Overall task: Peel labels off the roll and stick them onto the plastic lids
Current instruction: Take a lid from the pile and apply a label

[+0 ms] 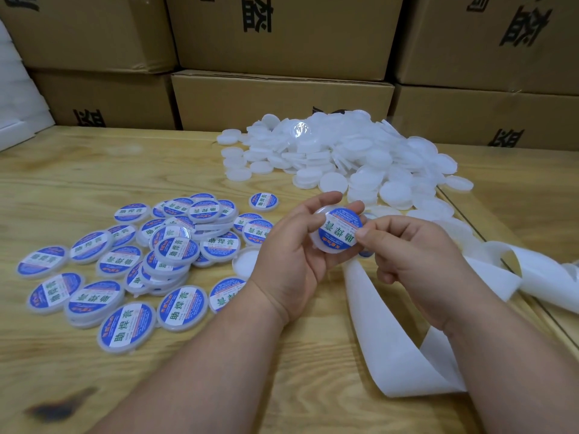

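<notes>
While held mid-table:
lid (326, 242): left hand (291, 245) fingers curled round it
label (340, 228): right hand (410, 249) thumb and finger pinch its edge

Hidden, cropped and unreadable parts of the labelling bench

The left hand (291, 255) covers the lower-left rim of the held lid (336, 230), and the right hand's thumb (369, 234) hides the label (341, 227) at its right edge; the label's small print is too fine to read. A bare lid (247, 261) and a labelled lid (224, 292) lie partly behind the left wrist. The backing strip (391, 333) passes under the right forearm and is cut off at the right edge. The cardboard boxes (282, 98) are cropped at the top, their printed characters only partly in view. Lids deep in the unlabelled pile (344, 155) are buried under others.
</notes>
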The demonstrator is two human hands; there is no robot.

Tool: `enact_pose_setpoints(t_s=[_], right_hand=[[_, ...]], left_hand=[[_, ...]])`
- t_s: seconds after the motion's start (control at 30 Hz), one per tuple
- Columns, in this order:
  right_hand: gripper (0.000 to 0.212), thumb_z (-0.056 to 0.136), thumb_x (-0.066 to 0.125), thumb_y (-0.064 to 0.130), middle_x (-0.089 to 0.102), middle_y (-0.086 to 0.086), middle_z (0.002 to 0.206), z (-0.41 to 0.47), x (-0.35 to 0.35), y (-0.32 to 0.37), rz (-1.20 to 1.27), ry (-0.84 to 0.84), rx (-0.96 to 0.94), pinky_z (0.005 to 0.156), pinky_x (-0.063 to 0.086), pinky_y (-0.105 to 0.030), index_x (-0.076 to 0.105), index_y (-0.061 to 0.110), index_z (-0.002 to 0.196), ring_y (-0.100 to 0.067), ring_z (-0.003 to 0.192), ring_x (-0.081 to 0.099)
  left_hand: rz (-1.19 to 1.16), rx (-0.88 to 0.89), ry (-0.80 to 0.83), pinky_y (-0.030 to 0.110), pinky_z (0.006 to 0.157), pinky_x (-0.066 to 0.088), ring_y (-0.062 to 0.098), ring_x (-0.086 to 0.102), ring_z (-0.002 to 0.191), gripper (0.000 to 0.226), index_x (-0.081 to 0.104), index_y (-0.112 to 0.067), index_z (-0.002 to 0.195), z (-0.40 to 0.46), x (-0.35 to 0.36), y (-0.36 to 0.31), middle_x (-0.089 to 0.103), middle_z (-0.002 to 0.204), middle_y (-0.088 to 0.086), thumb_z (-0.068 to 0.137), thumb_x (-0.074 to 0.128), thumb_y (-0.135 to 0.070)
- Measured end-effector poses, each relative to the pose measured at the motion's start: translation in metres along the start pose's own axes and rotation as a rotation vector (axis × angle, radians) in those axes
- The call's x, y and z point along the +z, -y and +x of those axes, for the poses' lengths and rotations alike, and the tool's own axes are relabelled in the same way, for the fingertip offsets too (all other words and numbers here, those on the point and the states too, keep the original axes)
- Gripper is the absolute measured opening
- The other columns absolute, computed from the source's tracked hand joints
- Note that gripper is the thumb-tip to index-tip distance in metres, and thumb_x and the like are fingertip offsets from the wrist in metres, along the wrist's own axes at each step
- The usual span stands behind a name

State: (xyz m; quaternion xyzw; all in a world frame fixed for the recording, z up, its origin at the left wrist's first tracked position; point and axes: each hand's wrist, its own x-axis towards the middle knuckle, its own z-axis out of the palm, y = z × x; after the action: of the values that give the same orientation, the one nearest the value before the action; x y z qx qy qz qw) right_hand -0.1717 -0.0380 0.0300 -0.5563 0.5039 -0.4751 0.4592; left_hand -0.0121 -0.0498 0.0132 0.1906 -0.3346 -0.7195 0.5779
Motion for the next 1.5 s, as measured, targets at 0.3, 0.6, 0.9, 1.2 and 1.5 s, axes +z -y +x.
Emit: enact_pose_setpoints(t_s=[0.3, 0.6, 0.9, 1.2, 1.5], right_hand=[[0.016, 0.090, 0.075, 0.025, 0.061, -0.005, 0.068, 0.000, 0.000, -0.001, -0.030, -0.021, 0.008, 0.053, 0.034, -0.030, 0.076, 0.015, 0.077, -0.011, 0.051, 0.038], [0.017, 0.089, 0.075, 0.024, 0.068, 0.004, 0.067, -0.001, 0.000, 0.000, -0.027, -0.026, -0.009, 0.048, 0.040, -0.015, 0.077, 0.020, 0.072, 0.000, 0.049, 0.048], [0.021, 0.082, 0.083, 0.027, 0.067, 0.006, 0.064, 0.000, 0.002, -0.002, -0.078, -0.100, -0.045, 0.047, 0.041, -0.010, 0.072, 0.018, 0.066, 0.002, 0.049, 0.053], [0.038, 0.081, 0.080, 0.047, 0.046, 0.016, 0.047, 0.000, -0.002, 0.002, -0.152, -0.217, -0.035, 0.055, 0.036, -0.030, 0.059, 0.029, 0.056, -0.005, 0.043, 0.039], [0.035, 0.082, 0.078, 0.045, 0.051, 0.015, 0.050, 0.000, -0.002, 0.001, -0.158, -0.193, -0.037, 0.056, 0.037, -0.030, 0.060, 0.028, 0.057, -0.004, 0.044, 0.041]], left_hand=[[0.089, 0.024, 0.007, 0.041, 0.080, 0.061, 0.033, 0.071, 0.109, 0.028, 0.070, -0.012, 0.107, -0.002, 0.001, 0.003, 0.071, 0.120, 0.022, 0.085, 0.054, -0.004], [0.086, 0.026, 0.008, 0.039, 0.078, 0.061, 0.032, 0.073, 0.105, 0.031, 0.081, -0.018, 0.091, -0.004, 0.005, 0.001, 0.072, 0.118, 0.022, 0.085, 0.053, -0.006], [0.231, 0.098, -0.044, 0.038, 0.079, 0.061, 0.029, 0.073, 0.107, 0.025, 0.068, -0.017, 0.102, -0.002, 0.002, 0.007, 0.076, 0.111, 0.015, 0.087, 0.057, 0.000], [0.465, 0.223, -0.236, 0.022, 0.056, 0.056, 0.017, 0.077, 0.089, 0.040, 0.061, -0.026, 0.114, 0.001, -0.008, -0.007, 0.078, 0.103, -0.001, 0.083, 0.082, -0.012], [0.594, 0.239, -0.334, 0.026, 0.041, 0.053, 0.026, 0.077, 0.071, 0.030, 0.064, -0.025, 0.113, -0.003, -0.010, -0.024, 0.080, 0.089, 0.004, 0.107, 0.043, -0.045]])
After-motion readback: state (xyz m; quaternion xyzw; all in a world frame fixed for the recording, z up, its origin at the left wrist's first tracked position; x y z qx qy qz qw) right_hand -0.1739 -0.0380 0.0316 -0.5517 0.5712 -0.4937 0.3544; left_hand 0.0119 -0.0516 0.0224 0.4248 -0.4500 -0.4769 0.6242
